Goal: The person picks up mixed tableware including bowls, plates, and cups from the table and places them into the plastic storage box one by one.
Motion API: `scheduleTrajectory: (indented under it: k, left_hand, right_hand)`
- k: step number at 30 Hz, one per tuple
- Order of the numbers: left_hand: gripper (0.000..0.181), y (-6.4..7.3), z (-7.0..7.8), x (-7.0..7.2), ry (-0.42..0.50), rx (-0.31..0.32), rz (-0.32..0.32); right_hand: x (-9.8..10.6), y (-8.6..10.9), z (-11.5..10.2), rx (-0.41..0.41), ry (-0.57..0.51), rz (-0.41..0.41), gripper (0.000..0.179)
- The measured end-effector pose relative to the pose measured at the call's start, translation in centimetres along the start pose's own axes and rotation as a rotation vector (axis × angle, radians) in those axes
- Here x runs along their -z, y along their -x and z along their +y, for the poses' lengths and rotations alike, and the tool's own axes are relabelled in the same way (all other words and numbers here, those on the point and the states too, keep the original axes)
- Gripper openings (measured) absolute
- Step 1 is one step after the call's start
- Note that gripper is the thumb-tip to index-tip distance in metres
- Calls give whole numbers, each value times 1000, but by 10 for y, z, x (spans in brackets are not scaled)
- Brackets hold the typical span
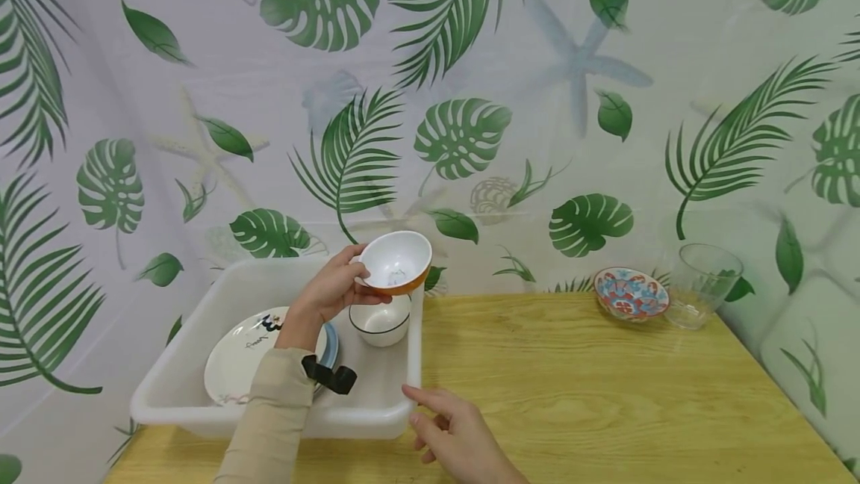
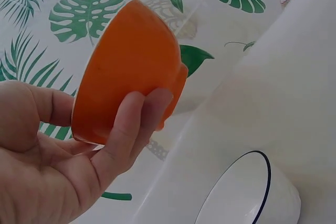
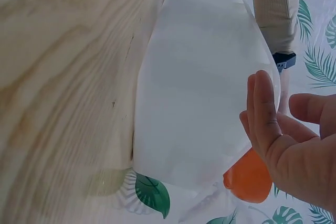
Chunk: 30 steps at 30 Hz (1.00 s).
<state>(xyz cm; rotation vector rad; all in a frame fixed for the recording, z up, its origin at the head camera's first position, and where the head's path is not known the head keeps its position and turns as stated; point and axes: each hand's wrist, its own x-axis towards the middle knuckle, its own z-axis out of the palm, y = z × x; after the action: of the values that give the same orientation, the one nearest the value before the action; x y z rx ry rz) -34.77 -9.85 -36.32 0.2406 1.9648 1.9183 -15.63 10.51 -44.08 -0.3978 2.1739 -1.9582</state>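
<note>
My left hand [image 1: 331, 288] holds an orange bowl [image 1: 396, 261] with a white inside, up over the right side of a white plastic tub [image 1: 336, 418]. The bowl is tipped, its mouth facing me in the head view. Seen from the left wrist, the thumb is at its rim and fingers curl round the orange outside [image 2: 123, 61]. Below it, a white bowl with a dark rim [image 1: 380, 327] sits inside the tub. My right hand [image 1: 460, 432] is by the tub's near right corner, holding nothing, its index finger extended at the tub's edge.
Also in the tub lie a white plate with dark markings [image 1: 231, 357] and a blue-edged plate [image 1: 332, 346], partly hidden by my left arm. Toward the table's far right stand a red-and-blue patterned bowl [image 1: 631, 295] and a clear glass vessel [image 1: 699, 286]. A leaf-patterned sheet [image 1: 510, 58] hangs behind.
</note>
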Motion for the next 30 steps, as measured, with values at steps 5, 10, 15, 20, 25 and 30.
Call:
scheduleTrajectory:
  k: [5,10,15,20,25,30]
  left_hand:
    - [66,-6,-7,4,30,20,17]
    - [66,-9,-12,8,47,25,32]
    - [64,-11,-16,12,41,49,67]
    - [62,-10,-19,13,44,60,99]
    - [61,-8,-21,15,48,75,121]
    - [63,-6,-22,15,33,81,137]
  right_hand:
    - [-1,0,0,13,-5,7,39]
    - [-1,-1,0,19,-12,9,38]
    - [-1,-1,0,8,-11,11,38]
    - [0,0,0,-9,1,10,38]
    - [0,1,0,-5,9,10,38]
    - [0,3,0,-1,17,7,38]
